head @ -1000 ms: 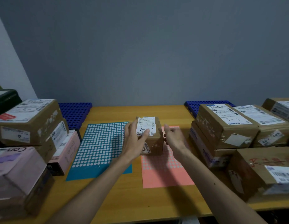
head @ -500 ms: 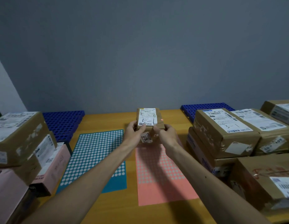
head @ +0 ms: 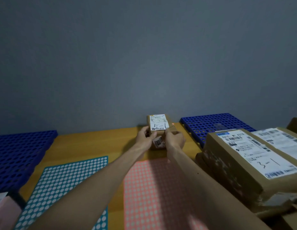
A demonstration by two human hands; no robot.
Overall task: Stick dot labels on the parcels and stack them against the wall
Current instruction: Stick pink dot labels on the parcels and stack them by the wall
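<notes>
Ahead, the left hand (head: 145,138) and right hand (head: 175,139) gripped a small parcel (head: 158,123) by its sides, its length pointing at the wall (head: 144,63) just beyond.

The small parcel (head: 158,128) is at the back of the tabletop (head: 98,143), close to the wall (head: 144,63); I cannot tell whether the two touch. My left grip (head: 145,138) holds its left side and my right grip (head: 175,138) its right. Before the parcel, nearer me, the right dot sheet (head: 144,196) lies flat on the tabletop, partly under my right forearm. The left dot sheet (head: 64,185) lies to its left, apart from it. The left perforated mat (head: 20,155) lies at the far left, and the right perforated mat (head: 215,125) at the back right, beside the wall. In front of that mat, stacked parcels (head: 244,163) stand on my right.
</notes>
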